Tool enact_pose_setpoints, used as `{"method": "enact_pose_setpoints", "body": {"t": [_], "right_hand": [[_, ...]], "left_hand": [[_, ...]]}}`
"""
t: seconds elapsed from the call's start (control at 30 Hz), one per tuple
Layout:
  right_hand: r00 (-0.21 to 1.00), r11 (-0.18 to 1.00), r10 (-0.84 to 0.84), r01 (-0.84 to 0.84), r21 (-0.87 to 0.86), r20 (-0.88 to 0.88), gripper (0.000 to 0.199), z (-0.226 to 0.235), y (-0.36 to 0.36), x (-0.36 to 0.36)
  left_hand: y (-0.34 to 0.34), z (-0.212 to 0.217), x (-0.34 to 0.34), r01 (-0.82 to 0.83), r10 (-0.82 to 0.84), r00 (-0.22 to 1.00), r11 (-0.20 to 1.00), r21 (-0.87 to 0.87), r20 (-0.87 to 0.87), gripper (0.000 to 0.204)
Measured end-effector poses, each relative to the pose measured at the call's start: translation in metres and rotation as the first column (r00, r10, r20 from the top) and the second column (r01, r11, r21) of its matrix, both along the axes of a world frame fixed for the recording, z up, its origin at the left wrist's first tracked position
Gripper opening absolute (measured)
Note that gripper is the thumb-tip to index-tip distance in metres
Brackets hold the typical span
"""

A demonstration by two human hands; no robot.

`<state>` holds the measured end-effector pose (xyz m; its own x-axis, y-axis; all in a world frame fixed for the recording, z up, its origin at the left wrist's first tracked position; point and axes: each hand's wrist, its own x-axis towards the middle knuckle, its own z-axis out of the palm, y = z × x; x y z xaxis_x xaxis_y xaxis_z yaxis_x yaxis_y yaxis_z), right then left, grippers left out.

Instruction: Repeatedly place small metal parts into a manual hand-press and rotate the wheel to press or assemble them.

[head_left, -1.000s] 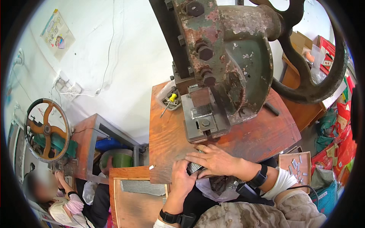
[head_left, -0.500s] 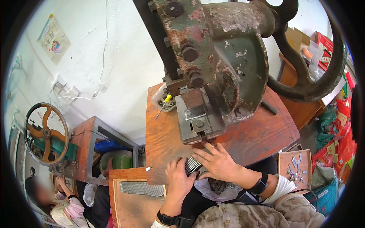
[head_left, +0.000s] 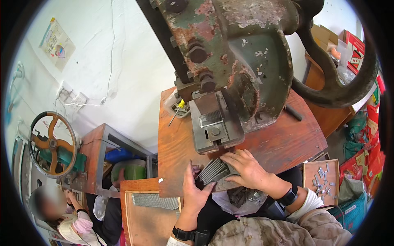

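A row of thin grey metal strips (head_left: pixel 212 171) lies at the near edge of the worn wooden bench (head_left: pixel 176 143). My left hand (head_left: pixel 195 192) presses against the left end of the row, thumb at its near side. My right hand (head_left: pixel 245 169) lies over the right end, fingers spread across the strips. Just behind them stands a rusty green press (head_left: pixel 230 69) with its grey die block (head_left: pixel 211 129).
A big flywheel rim (head_left: pixel 340 92) curves at the right. A wooden tray with small metal pieces (head_left: pixel 320 178) sits lower right. A screwdriver (head_left: pixel 177 110) lies on the bench. A seated person (head_left: pixel 69 217) works at lower left by another press with an orange wheel (head_left: pixel 51 143).
Both hands have stayed on the strips, gathering them closer together. The view has moved nearer to the press, which now looms larger.
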<state>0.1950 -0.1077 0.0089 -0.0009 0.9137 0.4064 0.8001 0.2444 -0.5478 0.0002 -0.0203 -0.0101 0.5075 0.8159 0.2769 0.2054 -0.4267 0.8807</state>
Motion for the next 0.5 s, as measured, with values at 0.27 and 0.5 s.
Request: {"method": "enact_pose_setpoints", "body": {"t": [0.27, 0.5], "right_hand": [[1.0, 1.0, 0.003, -0.003, -0.015, -0.028, 0.068, 0.0, 0.011, -0.019], [0.987, 1.0, 0.016, -0.013, 0.02, -0.157, 0.068, -0.004, 0.015, -0.014]], "left_hand": [[-0.002, 0.003, -0.001, 0.005, -0.005, 1.0, 0.999, -0.033, 0.013, 0.108], [0.003, 0.017, 0.0, 0.14, -0.142, 0.988, 0.989, -0.039, -0.065, 0.108]]}}
